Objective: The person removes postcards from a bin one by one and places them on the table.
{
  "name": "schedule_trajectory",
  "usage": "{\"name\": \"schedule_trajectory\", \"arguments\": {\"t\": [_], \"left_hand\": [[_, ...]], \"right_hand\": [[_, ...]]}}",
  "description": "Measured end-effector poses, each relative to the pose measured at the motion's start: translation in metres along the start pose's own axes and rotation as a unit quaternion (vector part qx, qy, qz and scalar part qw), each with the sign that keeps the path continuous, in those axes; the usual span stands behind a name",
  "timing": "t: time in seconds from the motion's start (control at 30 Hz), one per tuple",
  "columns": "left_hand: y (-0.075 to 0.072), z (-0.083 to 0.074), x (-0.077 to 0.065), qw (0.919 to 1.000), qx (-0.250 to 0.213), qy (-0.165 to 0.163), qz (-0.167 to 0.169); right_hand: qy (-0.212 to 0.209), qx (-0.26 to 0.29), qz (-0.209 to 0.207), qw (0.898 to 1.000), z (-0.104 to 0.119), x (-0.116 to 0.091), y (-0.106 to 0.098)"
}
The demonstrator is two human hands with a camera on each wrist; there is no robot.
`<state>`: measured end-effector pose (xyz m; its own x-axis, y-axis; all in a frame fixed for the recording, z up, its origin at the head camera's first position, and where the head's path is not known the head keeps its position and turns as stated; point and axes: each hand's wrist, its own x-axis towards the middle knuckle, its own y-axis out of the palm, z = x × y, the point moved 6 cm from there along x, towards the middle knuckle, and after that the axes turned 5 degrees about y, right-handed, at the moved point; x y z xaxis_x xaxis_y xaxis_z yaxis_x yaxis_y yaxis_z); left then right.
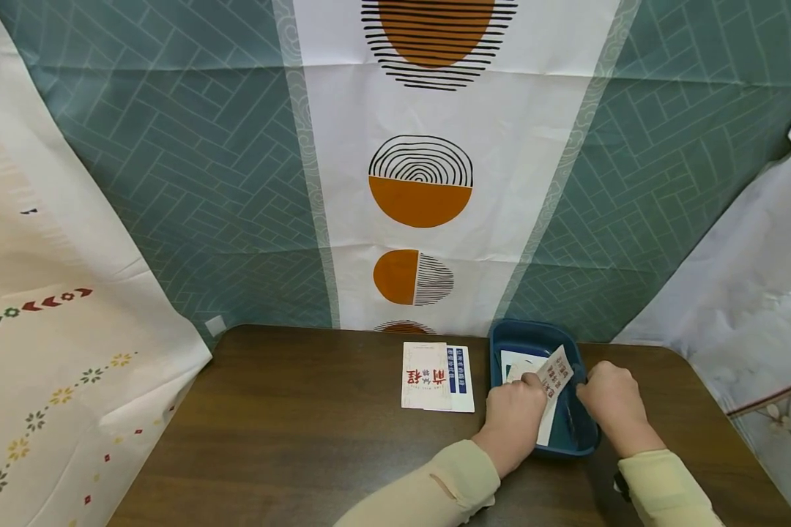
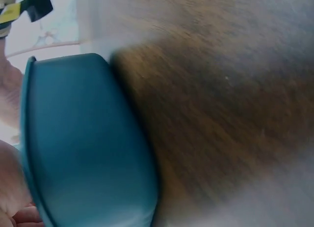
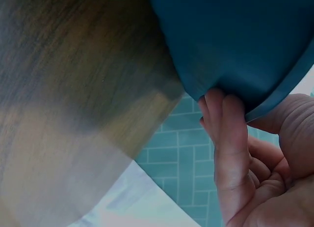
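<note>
At left, white cards point(image 1: 425, 360) lay flat on the table point(image 1: 290, 432), one bearing large red characters, perhaps 前程, another with lettering on blue panels, too small to read. Next, the left hand point(image 1: 515, 416) had its fingers curled round a red-lettered card point(image 1: 556, 373) over the blue bin point(image 1: 529, 331); it looked light and bendable, best taken by its edges. The right hand point(image 1: 614, 402) pinched the bin's rim, a sound hold on seemingly light, stiff plastic

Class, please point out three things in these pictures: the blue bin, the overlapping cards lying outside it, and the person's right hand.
Blue bin point(image 2: 88, 143): left wrist view, on its outer wall.
Overlapping cards point(image 1: 435, 377): head view, on the uppermost one's printed face.
Right hand point(image 1: 614, 402): head view, on its back.
</note>
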<state>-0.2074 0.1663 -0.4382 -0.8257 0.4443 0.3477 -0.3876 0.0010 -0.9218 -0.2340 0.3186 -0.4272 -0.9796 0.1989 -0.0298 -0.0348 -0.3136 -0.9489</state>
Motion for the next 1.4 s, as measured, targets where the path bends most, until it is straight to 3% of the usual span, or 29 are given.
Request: {"name": "schedule_trajectory", "arguments": {"t": [0.07, 0.17, 0.3, 0.43, 0.63, 0.73, 0.87, 1.03, 1.1, 1.17, 1.3, 1.4], "left_hand": [[-0.005, 0.003, -0.001, 0.9998, -0.009, 0.004, -0.015], [-0.01, 0.012, -0.005, 0.996, -0.088, -0.007, -0.015], [-0.014, 0.03, -0.011, 0.9771, -0.21, -0.029, -0.013], [-0.018, 0.046, -0.015, 0.9589, -0.278, -0.047, -0.032], [-0.029, 0.075, -0.02, 0.9574, -0.252, -0.06, -0.129], [-0.032, 0.091, -0.023, 0.9501, -0.255, -0.073, -0.164], [-0.031, 0.109, -0.025, 0.9348, -0.293, -0.097, -0.176], [-0.028, 0.125, -0.029, 0.9367, -0.279, -0.125, -0.171], [-0.028, 0.131, -0.029, 0.9326, -0.284, -0.136, -0.176], [-0.028, 0.138, -0.03, 0.9192, -0.316, -0.145, -0.185], [-0.028, 0.155, -0.03, 0.8831, -0.392, -0.164, -0.199], [-0.028, 0.168, -0.033, 0.8648, -0.422, -0.177, -0.206]], "right_hand": [[-0.002, 0.002, -0.001, 1.0, -0.001, 0.001, 0.0], [-0.002, 0.005, 0.003, 1.0, -0.002, 0.001, 0.002], [-0.006, 0.008, 0.005, 1.0, -0.003, 0.001, 0.007], [-0.008, 0.013, 0.001, 1.0, -0.003, 0.002, 0.007], [-0.003, 0.011, 0.027, 1.0, -0.002, 0.003, 0.007], [0.009, 0.012, 0.054, 0.998, -0.003, 0.002, 0.01], [0.008, 0.013, 0.058, 0.998, -0.005, 0.001, 0.01], [-0.009, 0.013, 0.032, 0.999, -0.003, 0.001, 0.009], [-0.004, 0.017, 0.032, 0.999, -0.003, 0.002, 0.009], [0.007, 0.024, 0.039, 0.999, -0.003, 0.002, 0.008], [0.019, 0.022, 0.046, 0.999, -0.004, 0.004, 0.007], [0.017, 0.017, 0.045, 0.999, -0.004, 0.004, 0.007]]}}
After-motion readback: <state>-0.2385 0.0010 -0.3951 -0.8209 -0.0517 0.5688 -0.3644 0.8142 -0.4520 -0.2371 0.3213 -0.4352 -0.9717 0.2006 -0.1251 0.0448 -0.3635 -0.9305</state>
